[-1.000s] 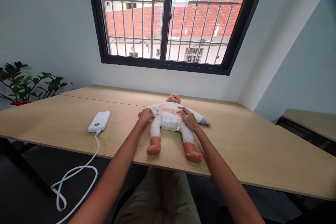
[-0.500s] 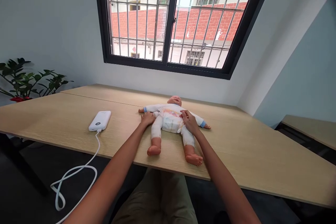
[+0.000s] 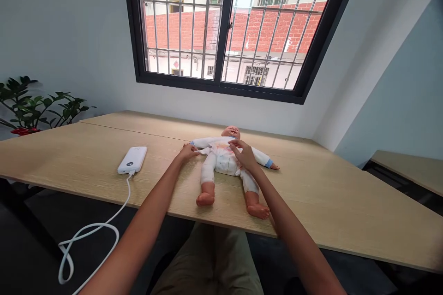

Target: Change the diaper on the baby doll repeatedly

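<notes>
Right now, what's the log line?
white-clothed plastic baby doll: face up on light wooden table | left hand: at its arm | right hand: on its chest

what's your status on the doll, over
Doll on its back on table. Left hand at its sleeve, right hand on its belly. Power bank left, apart.

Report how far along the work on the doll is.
Done: the doll lies on its back on the table, clothed in white. In hand: the left hand touches its sleeve, and the right hand rests on top of it. Left: its feet are bare.
</notes>
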The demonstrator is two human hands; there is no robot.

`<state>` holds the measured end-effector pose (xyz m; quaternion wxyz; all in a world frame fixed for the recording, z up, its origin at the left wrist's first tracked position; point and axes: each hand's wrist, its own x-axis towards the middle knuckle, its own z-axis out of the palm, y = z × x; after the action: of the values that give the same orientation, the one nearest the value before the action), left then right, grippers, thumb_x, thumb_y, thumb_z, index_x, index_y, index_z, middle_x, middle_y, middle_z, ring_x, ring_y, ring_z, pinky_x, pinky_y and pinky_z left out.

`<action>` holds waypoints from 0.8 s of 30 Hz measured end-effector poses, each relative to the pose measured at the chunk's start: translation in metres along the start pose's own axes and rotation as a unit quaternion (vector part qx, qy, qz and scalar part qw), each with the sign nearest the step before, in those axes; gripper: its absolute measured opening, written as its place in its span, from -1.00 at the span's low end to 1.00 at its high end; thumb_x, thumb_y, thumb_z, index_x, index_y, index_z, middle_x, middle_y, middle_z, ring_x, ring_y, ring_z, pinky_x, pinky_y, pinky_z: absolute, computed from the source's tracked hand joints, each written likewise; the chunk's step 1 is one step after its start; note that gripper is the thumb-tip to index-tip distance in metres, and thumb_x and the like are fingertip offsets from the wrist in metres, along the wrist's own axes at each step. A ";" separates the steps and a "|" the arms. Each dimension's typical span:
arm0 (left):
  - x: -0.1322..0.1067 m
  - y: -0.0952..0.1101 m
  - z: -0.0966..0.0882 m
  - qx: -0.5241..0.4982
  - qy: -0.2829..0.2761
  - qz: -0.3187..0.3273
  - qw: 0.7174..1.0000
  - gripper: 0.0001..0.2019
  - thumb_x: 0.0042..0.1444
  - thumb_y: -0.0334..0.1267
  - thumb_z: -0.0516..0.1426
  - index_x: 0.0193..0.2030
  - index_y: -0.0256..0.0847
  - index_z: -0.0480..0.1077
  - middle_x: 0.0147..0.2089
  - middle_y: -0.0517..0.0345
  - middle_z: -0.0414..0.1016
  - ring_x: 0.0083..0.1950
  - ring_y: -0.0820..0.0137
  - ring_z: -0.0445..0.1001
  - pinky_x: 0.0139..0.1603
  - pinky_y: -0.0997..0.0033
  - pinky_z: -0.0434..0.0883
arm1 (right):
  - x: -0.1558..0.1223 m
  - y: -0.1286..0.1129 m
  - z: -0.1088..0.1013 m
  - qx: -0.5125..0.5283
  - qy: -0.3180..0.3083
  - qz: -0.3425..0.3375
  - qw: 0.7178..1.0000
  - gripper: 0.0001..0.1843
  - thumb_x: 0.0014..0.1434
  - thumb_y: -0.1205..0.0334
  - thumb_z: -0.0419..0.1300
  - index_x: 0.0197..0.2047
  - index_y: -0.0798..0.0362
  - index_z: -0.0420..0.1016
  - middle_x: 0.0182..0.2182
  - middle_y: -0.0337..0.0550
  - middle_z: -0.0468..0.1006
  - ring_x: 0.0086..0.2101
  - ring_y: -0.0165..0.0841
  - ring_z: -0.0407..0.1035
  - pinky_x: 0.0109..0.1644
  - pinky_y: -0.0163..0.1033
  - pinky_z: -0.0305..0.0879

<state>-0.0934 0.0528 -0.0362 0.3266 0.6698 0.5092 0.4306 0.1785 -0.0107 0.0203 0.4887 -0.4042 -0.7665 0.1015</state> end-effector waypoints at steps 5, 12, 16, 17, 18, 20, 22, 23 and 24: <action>-0.002 0.011 -0.001 -0.101 -0.039 -0.026 0.994 -0.56 -0.43 -0.01 0.44 -0.57 -0.24 0.37 -0.58 0.28 0.29 -0.44 0.43 0.31 -0.43 0.45 0.19 | 0.023 -0.015 0.032 -0.199 -0.196 -0.047 0.959 -0.71 0.26 0.19 0.13 0.00 -0.07 0.57 0.02 -0.10 0.54 0.07 -0.16 0.33 0.15 -0.03 0.17; -0.004 0.027 0.006 -0.256 -0.112 -0.031 0.960 -0.57 -0.36 -0.04 0.44 -0.43 -0.28 0.46 -0.36 0.12 0.50 -0.25 0.37 0.46 -0.18 0.36 0.36 | 0.041 -0.024 0.068 -0.252 -0.204 0.023 0.946 -0.70 0.18 0.09 0.23 -0.03 -0.01 0.52 -0.12 -0.13 0.58 -0.02 -0.19 0.38 0.06 -0.08 0.15; -0.004 0.037 0.014 -0.273 -0.123 0.000 0.954 -0.60 -0.27 -0.03 0.41 -0.44 -0.29 0.44 -0.40 0.16 0.47 -0.30 0.42 0.43 -0.11 0.34 0.37 | 0.037 -0.018 0.080 -0.224 -0.137 0.074 0.962 -0.82 0.17 0.18 0.17 -0.19 0.05 0.50 -0.25 -0.16 0.59 -0.20 -0.26 0.41 -0.03 -0.13 0.16; -0.004 0.039 0.017 -0.277 -0.116 0.006 0.954 -0.60 -0.23 -0.01 0.40 -0.42 -0.29 0.43 -0.37 0.15 0.47 -0.28 0.41 0.44 -0.10 0.33 0.38 | 0.037 -0.015 0.081 -0.199 -0.119 0.088 0.969 -0.84 0.18 0.21 0.13 -0.23 0.06 0.50 -0.29 -0.16 0.58 -0.25 -0.29 0.40 -0.08 -0.17 0.17; -0.005 0.041 0.021 -0.283 -0.101 0.014 0.954 -0.59 -0.19 0.01 0.37 -0.37 -0.28 0.43 -0.32 0.12 0.49 -0.24 0.40 0.46 -0.08 0.32 0.39 | 0.037 -0.011 0.081 -0.163 -0.102 0.099 0.976 -0.83 0.18 0.23 0.09 -0.26 0.06 0.49 -0.33 -0.17 0.57 -0.30 -0.32 0.38 -0.13 -0.20 0.18; -0.006 0.043 0.031 -0.288 -0.049 0.034 0.956 -0.57 -0.09 0.00 0.33 -0.21 -0.27 0.41 -0.13 0.03 0.51 -0.12 0.34 0.49 -0.04 0.30 0.42 | 0.038 -0.001 0.079 -0.069 -0.063 0.115 0.989 -0.80 0.14 0.23 0.07 -0.24 0.06 0.48 -0.40 -0.20 0.52 -0.37 -0.35 0.34 -0.23 -0.25 0.20; -0.008 0.044 0.044 -0.270 -0.016 0.056 0.961 -0.55 -0.02 -0.07 0.31 -0.05 -0.24 0.36 0.06 -0.06 0.46 0.03 0.28 0.47 0.02 0.28 0.42 | 0.040 0.010 0.076 0.023 -0.028 0.137 0.990 -0.74 0.08 0.18 0.10 -0.17 0.07 0.45 -0.48 -0.28 0.43 -0.43 -0.37 0.30 -0.31 -0.28 0.20; -0.008 0.044 0.050 -0.256 -0.019 0.071 0.964 -0.54 0.00 -0.13 0.30 0.01 -0.23 0.33 0.12 -0.09 0.44 0.09 0.25 0.45 0.07 0.27 0.41 | 0.041 0.015 0.075 0.061 -0.017 0.149 0.987 -0.69 0.05 0.16 0.11 -0.13 0.07 0.43 -0.53 -0.33 0.37 -0.46 -0.38 0.28 -0.33 -0.29 0.21; -0.008 0.044 0.057 -0.242 -0.031 0.089 0.966 -0.55 0.02 -0.19 0.28 0.04 -0.23 0.33 0.16 -0.10 0.42 0.15 0.24 0.42 0.13 0.26 0.39 | 0.041 0.019 0.074 0.094 -0.010 0.161 0.982 -0.64 0.02 0.14 0.12 -0.09 0.07 0.40 -0.56 -0.37 0.31 -0.48 -0.39 0.26 -0.35 -0.29 0.21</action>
<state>-0.0251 0.0330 -0.0233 0.4548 0.6264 0.3177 0.5476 0.1190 0.0486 0.0007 0.4945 -0.4733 -0.6832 0.2544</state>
